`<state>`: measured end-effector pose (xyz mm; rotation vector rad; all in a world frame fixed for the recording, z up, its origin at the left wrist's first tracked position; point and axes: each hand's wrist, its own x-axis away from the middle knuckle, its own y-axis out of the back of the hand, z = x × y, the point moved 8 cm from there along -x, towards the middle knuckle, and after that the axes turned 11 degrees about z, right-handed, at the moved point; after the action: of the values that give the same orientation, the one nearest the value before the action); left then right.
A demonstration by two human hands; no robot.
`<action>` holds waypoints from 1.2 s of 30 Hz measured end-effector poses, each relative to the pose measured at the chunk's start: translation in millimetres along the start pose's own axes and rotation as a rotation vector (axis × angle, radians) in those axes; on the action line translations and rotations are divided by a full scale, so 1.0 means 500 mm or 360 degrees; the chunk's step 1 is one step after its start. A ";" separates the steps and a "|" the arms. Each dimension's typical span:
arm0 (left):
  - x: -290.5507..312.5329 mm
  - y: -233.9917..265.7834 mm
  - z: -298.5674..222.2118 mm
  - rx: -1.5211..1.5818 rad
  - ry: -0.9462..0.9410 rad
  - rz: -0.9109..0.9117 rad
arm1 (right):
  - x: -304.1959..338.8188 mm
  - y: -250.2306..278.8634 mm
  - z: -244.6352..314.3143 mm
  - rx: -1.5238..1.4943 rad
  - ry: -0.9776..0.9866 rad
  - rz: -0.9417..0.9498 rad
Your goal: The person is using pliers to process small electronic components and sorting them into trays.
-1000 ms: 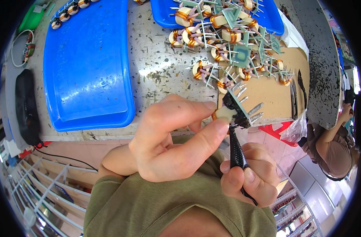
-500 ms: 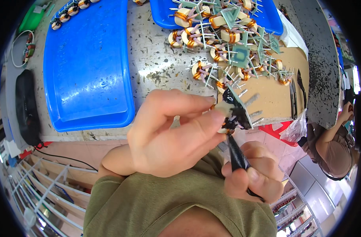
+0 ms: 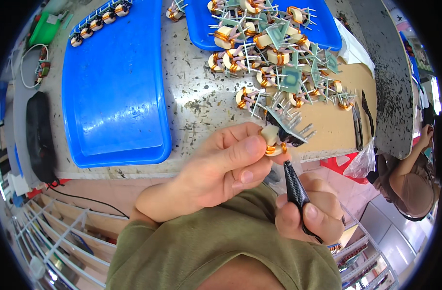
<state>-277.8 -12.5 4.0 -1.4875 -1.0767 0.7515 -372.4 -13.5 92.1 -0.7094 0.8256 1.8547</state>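
Note:
My left hand (image 3: 225, 166) pinches a toroidal coil (image 3: 270, 137) between thumb and fingers, just past the table's near edge. The coil has a cream ring core and copper-coloured winding. Its small green board stands at the far side with metal pins pointing outward, and glossy black material lies between ring and board. Closed around black tweezers (image 3: 295, 188) with a woven pattern is my right hand (image 3: 318, 208). Their tip points up, a little below the coil and seemingly apart from it. Beyond my hands lies a pile of similar coils (image 3: 279, 58) on green boards.
A blue tray (image 3: 117, 106) at left carries a row of coils (image 3: 96, 25) along its far edge. Another blue tray (image 3: 196, 36) sits under the pile. Two dark slender tools (image 3: 359, 126) rest on cardboard (image 3: 327, 130). Another person (image 3: 409, 186) is at far right.
My left hand has turned the coil, so the board's pins now face away and the black side shows less. The tweezers' tip, earlier against the coil, now sits below it. The view has shifted slightly.

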 end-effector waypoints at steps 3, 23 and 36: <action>0.005 0.005 0.011 -0.0153 0.0153 -0.0086 | -0.010 -0.003 -0.002 0.0034 -0.0038 0.0089; 0.005 0.007 0.017 -0.0144 0.0162 -0.0103 | -0.002 0.001 -0.005 0.0039 -0.0148 0.0034; 0.008 0.003 0.016 -0.0113 0.0162 -0.0124 | 0.003 0.007 0.003 0.0159 -0.0146 -0.0039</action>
<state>-283.2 -5.5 1.1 -1.5185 -1.0871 0.5822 -376.4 -12.5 92.8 -0.5651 0.8400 1.7972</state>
